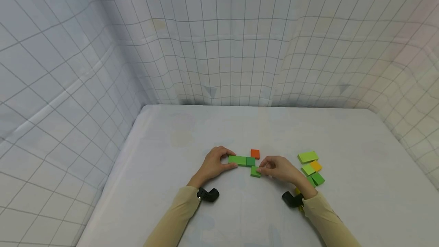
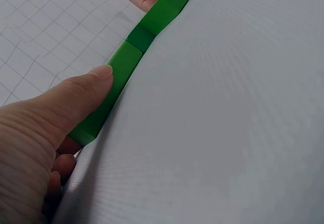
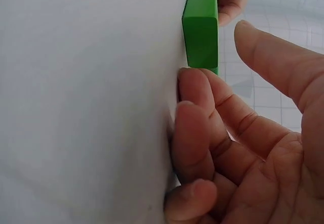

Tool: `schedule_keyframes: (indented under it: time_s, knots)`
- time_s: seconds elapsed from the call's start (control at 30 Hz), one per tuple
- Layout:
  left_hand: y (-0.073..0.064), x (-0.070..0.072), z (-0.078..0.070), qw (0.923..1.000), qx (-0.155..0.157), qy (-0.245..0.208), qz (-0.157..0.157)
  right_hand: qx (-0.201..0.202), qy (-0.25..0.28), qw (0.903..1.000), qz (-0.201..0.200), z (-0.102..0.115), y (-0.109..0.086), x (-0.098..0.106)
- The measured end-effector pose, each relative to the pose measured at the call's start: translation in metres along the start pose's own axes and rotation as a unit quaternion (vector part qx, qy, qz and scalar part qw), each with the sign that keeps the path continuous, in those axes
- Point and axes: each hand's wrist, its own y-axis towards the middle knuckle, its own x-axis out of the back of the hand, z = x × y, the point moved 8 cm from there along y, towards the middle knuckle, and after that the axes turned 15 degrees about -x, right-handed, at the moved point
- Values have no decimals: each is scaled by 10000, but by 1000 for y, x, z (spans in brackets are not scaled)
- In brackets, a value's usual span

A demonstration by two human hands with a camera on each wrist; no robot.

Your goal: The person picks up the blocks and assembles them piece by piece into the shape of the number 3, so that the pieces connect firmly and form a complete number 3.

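Note:
With thumb and fingers on its two long sides, my left hand (image 1: 215, 162) grips a long light-green block (image 1: 237, 160) lying on the table. A dark-green square block (image 1: 250, 161) sits against that block's right end. Just nearer to me lies a bright-green block (image 1: 255, 172), near the dark one's front side. My right hand (image 1: 278, 167) is at its right end. In the right wrist view the fingertips are right at the edge of this green block (image 3: 201, 39), while the thumb stands apart from it. An orange-red square block (image 1: 255, 154) lies behind the dark-green one.
Right of my right hand lies a loose cluster of blocks: a long lime block (image 1: 308, 157), a yellow-orange block (image 1: 316, 166), a lime square (image 1: 308, 169) and green ones (image 1: 318, 178). Yellow pieces are partly hidden by the right wrist. Gridded white cloth (image 1: 212, 48) surrounds the white table (image 1: 164, 132).

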Motion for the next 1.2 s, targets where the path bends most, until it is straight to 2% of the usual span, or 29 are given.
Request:
schedule_keyframes:
  time_s: [0.23, 0.5, 0.63, 0.93, 1.2]
  knots:
    - [2, -3, 0, 9999, 86, -77, 67, -201, -371, 9991, -61, -5, -12, 9]
    - [3, -6, -1, 10000, 16, -45, 76, -491, -1262, 9885, -671, -13, -38, 30]
    - [2, -6, 0, 10000, 23, -57, 54, -680, -1454, 9835, -838, -21, -53, 39]
    - [1, -3, -2, 10000, -13, -30, 59, -617, -1638, 9806, -877, -38, -85, 49]
    - [0, 1, -2, 10000, -2, 20, 28, -605, -1164, 9896, -586, -49, -94, 49]
